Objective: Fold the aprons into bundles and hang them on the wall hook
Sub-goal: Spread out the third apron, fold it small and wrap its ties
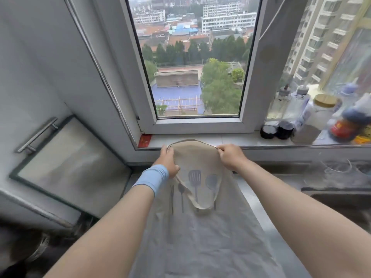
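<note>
Both hands are up at the far end of the counter (259, 197), right against the lip of the windowsill (230, 140), so there is little room beyond them. On the left a tilted cabinet door (66, 163) with a metal bar handle (37, 135) crowds in; on the right the dark edge of a sink (341, 197) borders the counter, and a cluster of jars and bottles (313, 117) stands on the sill, well to the right of the hands. The apron (200, 227) lies lengthwise along the counter, its skirt running toward the near edge and its bib at the far end. The left hand (167, 162), with a blue wristband (152, 180), pinches the bib's top left corner; the right hand (230, 157) pinches the top right corner with curled fingers, and the top hem arches up between them. The neck strap (200, 206) droops in a loop across the bib. The cloth is pale beige, soft and lightly creased, printed with grey utensils: a slotted spatula, spoons and a fork. The sill looks smooth and tiled, the window frame (249, 77) white and glossy, and the counter grey with a dull sheen.
</note>
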Tool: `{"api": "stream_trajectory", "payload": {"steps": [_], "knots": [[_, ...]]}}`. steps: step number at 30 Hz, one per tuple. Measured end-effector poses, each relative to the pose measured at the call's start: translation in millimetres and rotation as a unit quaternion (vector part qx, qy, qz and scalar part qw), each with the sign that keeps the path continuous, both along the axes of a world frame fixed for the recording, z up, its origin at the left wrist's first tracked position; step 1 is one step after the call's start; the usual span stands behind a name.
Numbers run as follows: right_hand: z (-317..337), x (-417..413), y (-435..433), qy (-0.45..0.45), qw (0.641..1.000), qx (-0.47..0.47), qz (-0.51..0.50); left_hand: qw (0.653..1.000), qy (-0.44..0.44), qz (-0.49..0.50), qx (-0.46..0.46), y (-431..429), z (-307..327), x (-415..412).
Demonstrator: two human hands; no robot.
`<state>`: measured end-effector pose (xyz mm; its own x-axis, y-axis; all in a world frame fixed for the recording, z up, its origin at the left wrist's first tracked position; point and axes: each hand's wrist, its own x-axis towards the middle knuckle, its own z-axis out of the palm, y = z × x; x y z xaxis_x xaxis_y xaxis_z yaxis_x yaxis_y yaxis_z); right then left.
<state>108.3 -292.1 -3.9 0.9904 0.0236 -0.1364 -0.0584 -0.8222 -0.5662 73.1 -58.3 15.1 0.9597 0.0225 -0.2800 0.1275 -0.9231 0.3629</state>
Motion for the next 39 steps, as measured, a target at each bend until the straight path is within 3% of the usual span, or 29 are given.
{"api": "stream_trajectory", "payload": {"steps": [5, 7, 11, 15, 21, 26, 29, 32, 34, 37, 39], "knots": [[-67, -2, 3, 0.146, 0.985, 0.002, 0.092, 1.000, -0.012, -0.009, 0.011, -14, -82, -21], [-98, -18, 9, 0.137, 0.984, -0.032, 0.106, 0.998, 0.053, -0.014, 0.037, -17, -115, -40], [-154, -75, 22, 0.111, 0.987, -0.112, 0.040, 0.977, 0.189, -0.014, 0.092, -14, -165, -74], [-195, -117, 26, 0.167, 0.975, -0.142, 0.030, 0.960, 0.251, -0.028, 0.120, -11, -190, -89], [-208, -91, -17, 0.153, 0.967, -0.177, 0.103, 0.969, 0.181, -0.073, 0.150, -18, -196, -78], [-195, -66, -11, -0.010, 0.969, -0.212, 0.128, 0.976, 0.134, -0.068, 0.155, -34, -190, -64], [-195, -65, 3, -0.019, 0.966, -0.212, 0.147, 0.989, 0.069, -0.073, 0.109, -39, -184, -59], [-184, -67, 18, -0.014, 0.981, -0.141, 0.134, 0.993, 0.012, -0.116, 0.029, -41, -172, -52], [-165, -72, 28, 0.056, 0.995, 0.003, 0.083, 0.989, -0.012, -0.149, -0.002, -41, -166, -46], [-134, -78, 37, 0.161, 0.959, 0.235, -0.013, 0.985, 0.008, -0.166, -0.043, -36, -157, -41], [-120, -82, 36, 0.161, 0.952, 0.260, -0.027, 0.987, 0.056, -0.115, -0.092, -30, -146, -44]]}}
